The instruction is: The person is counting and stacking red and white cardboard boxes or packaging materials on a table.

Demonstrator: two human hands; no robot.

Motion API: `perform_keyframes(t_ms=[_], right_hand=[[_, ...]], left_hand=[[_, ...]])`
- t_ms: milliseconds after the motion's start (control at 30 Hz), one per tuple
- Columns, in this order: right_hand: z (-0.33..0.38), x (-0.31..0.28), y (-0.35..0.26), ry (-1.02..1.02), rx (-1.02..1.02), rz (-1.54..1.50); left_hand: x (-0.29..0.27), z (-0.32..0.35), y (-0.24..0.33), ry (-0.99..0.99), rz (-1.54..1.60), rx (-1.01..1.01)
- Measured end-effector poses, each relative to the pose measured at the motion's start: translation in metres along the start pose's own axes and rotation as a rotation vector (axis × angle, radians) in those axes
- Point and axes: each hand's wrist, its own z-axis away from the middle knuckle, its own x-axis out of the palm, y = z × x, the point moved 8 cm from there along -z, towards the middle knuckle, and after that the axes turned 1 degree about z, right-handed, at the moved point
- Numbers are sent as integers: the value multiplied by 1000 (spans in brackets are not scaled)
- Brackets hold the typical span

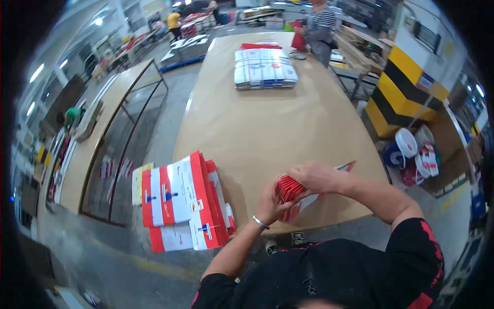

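Note:
Near the front edge of the table, both my hands are on a bundle of red folded sheets (289, 189), its layered red edges facing up. My left hand (269, 204) wraps round its left side, the thumb along its near side. My right hand (312, 176) grips the bundle from the far right, with its fingers bent and partly hidden. Beneath the hands lies a red-and-white printed piece (310, 202), mostly covered by them. To the left, a pile of red-and-white printed flat packages (177, 193) overhangs the table edge.
The broad tan table (267, 118) stretches away from me. A tied stack of white printed packages (265, 68) lies at its far end, near a person in a striped top (322, 20). On the right are a yellow-and-black striped pillar (404, 92) and several buckets (405, 143).

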Motion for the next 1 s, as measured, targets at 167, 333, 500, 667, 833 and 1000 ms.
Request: perform_keyframes(t_ms=[167,333,500,667,833,1000], right_hand=[[46,-11,33,98,102,62],[110,25,90,357,536,-669],[112,37,108,849,413,-939],[147,18,104,770,470,-336],[233,43,175,688,458,-304],[295,99,173,326,380,-2]], left_hand=[[-7,3,-1,182,32,138],[-3,-9,21,225,340,91],[21,-39,4,456,611,-41],[110,-74,31,308,715,-57],[198,-109,38,634,428,-202],[267,-105,-67,1009,698,-563]])
